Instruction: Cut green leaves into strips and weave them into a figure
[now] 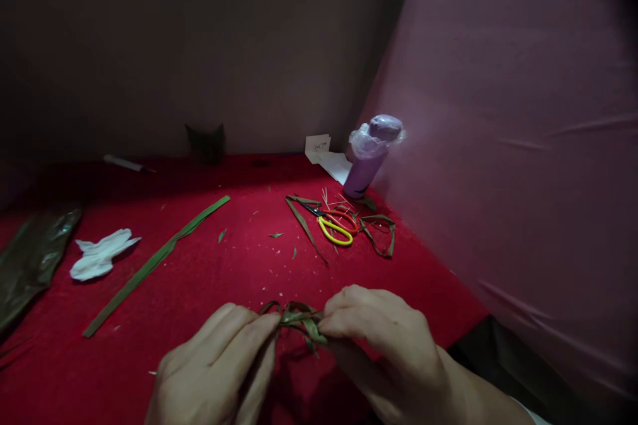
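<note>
Between my hands, close to the camera, is a small woven piece of green leaf strips (300,320), with loops and loose ends sticking out. My left hand (216,358) pinches its left side, thumb and fingers pressed together. On the right side, my right hand (381,339) grips it the same way. The fingertips hide part of the weave. A long flat green leaf strip (158,259) lies to the left on the red cloth. Scissors (336,226) with one red and one yellow handle rest beyond my hands, among leaf scraps.
A purple tumbler (366,169) with plastic wrap round its top stands at the back right, beside white papers (329,158) and toothpicks (326,199). Crumpled tissue (102,255) and a plastic bag (34,255) lie left. A pen-like white tool (124,163) lies behind. Pink sheeting (508,146) borders the right.
</note>
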### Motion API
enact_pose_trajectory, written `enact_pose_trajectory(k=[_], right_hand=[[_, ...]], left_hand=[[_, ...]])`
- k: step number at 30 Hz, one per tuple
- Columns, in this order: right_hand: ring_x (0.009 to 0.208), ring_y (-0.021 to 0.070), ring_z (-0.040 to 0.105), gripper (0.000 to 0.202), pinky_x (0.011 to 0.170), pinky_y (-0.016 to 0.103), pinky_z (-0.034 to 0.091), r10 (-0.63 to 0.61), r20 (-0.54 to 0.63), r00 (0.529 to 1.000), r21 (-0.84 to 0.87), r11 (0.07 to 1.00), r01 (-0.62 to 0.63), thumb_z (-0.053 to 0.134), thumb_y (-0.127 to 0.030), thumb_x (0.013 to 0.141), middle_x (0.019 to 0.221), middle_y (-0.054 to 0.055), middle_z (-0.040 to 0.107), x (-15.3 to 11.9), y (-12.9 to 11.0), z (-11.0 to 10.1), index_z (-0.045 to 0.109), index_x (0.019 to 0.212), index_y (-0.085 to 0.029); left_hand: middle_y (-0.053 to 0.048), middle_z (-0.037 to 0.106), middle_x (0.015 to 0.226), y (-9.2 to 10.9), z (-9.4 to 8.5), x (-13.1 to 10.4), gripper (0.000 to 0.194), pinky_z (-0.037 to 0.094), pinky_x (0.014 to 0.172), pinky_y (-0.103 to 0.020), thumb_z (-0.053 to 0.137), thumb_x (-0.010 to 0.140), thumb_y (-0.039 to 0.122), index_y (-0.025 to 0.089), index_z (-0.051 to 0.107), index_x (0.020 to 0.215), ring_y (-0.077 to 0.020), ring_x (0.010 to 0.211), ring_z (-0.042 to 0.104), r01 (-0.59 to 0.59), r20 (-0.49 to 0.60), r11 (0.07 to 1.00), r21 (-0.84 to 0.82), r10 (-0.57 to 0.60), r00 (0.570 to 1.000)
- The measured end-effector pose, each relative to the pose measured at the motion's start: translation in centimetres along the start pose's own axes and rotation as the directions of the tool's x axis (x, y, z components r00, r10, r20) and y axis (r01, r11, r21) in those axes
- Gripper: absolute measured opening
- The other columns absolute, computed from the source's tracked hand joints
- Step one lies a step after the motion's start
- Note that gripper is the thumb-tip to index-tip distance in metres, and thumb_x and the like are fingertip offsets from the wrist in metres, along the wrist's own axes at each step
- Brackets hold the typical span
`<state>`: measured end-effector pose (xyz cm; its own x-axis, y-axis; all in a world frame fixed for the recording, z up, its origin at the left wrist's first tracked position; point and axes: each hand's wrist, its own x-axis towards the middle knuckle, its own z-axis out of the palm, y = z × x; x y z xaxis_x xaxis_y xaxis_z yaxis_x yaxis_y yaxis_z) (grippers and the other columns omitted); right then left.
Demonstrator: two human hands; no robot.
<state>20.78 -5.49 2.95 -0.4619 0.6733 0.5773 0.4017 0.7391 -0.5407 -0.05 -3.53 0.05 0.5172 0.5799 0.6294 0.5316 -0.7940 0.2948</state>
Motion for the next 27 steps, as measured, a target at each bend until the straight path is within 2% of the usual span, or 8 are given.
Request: enact_pose_trajectory(k=[3,7,9,15,20,24,27], right_hand=[[0.068,0.0151,0.059,0.013,0.06,0.027,0.047,-0.07,-0.09,0.993,-0.087,0.994,0.062,0.052,-0.001,0.08,0.075,0.01,0.064,-0.3,0.2,0.8,0.058,0.089,-0.008],[0.067,0.0151,0.06,0.012,0.061,0.028,0.049,-0.138,-0.14,0.981,-0.173,0.978,0.113,0.051,-0.003,0.082,0.076,0.009,0.065,-0.6,0.4,1.3,0.058,0.09,-0.01],[0.065,0.015,0.06,0.012,0.06,0.028,0.049,-0.156,-0.137,0.978,-0.213,0.969,0.125,0.049,-0.005,0.083,0.075,0.008,0.064,-0.7,0.5,1.4,0.058,0.09,-0.011],[0.06,0.0167,0.059,0.014,0.052,0.029,0.045,-0.219,-0.086,0.972,-0.33,0.927,0.179,0.05,-0.007,0.082,0.071,0.009,0.066,-0.7,0.7,1.7,0.059,0.091,-0.012],[0.054,0.0143,0.057,0.009,0.05,0.028,0.042,-0.185,-0.112,0.976,-0.341,0.93,0.137,0.053,-0.013,0.082,0.065,0.004,0.064,-0.9,0.7,2.3,0.057,0.089,-0.016],[0.052,0.0121,0.057,0.012,0.055,0.027,0.044,-0.118,-0.253,0.96,-0.297,0.954,0.039,0.056,-0.014,0.082,0.065,0.001,0.063,-1.1,0.6,2.9,0.05,0.092,-0.019],[0.052,0.0125,0.058,0.016,0.055,0.028,0.045,-0.162,-0.245,0.956,-0.389,0.92,0.056,0.057,-0.014,0.081,0.067,0.001,0.066,-1.0,0.5,3.2,0.05,0.094,-0.02]], left_hand=[[-0.002,0.067,0.074,0.1,0.0,0.1,0.018,0.05,0.058,-0.021,0.05,0.082,0.011,0.016,0.06,0.096,-0.0119,0.063,0.061,0.02,-0.017,0.999,-0.029,-0.02,1.0],[-0.001,0.067,0.074,0.2,0.1,0.0,0.02,0.052,0.058,-0.022,0.053,0.081,0.011,0.018,0.058,0.099,-0.0122,0.064,0.062,0.092,-0.022,0.992,-0.084,-0.094,0.995],[0.0,0.066,0.073,0.2,0.2,-0.1,0.02,0.052,0.057,-0.023,0.054,0.081,0.011,0.019,0.058,0.099,-0.0124,0.064,0.062,0.116,-0.037,0.988,-0.102,-0.121,0.992],[-0.001,0.066,0.074,0.1,0.4,0.0,0.021,0.052,0.056,-0.024,0.055,0.08,0.01,0.018,0.058,0.099,-0.0129,0.063,0.062,0.09,-0.052,0.99,-0.107,-0.096,0.994],[-0.001,0.065,0.072,0.1,0.3,0.1,0.02,0.051,0.056,-0.023,0.055,0.08,0.01,0.018,0.058,0.098,-0.0121,0.062,0.061,0.083,-0.041,0.991,-0.107,-0.088,0.995],[0.0,0.065,0.071,0.1,0.3,-0.1,0.018,0.051,0.055,-0.024,0.054,0.081,0.01,0.018,0.057,0.097,-0.0122,0.06,0.06,0.086,-0.057,0.992,-0.088,-0.091,0.994],[0.0,0.066,0.072,0.1,0.5,-0.3,0.018,0.05,0.055,-0.024,0.054,0.08,0.01,0.018,0.057,0.096,-0.0123,0.06,0.06,0.082,-0.07,0.994,-0.078,-0.087,0.994]])
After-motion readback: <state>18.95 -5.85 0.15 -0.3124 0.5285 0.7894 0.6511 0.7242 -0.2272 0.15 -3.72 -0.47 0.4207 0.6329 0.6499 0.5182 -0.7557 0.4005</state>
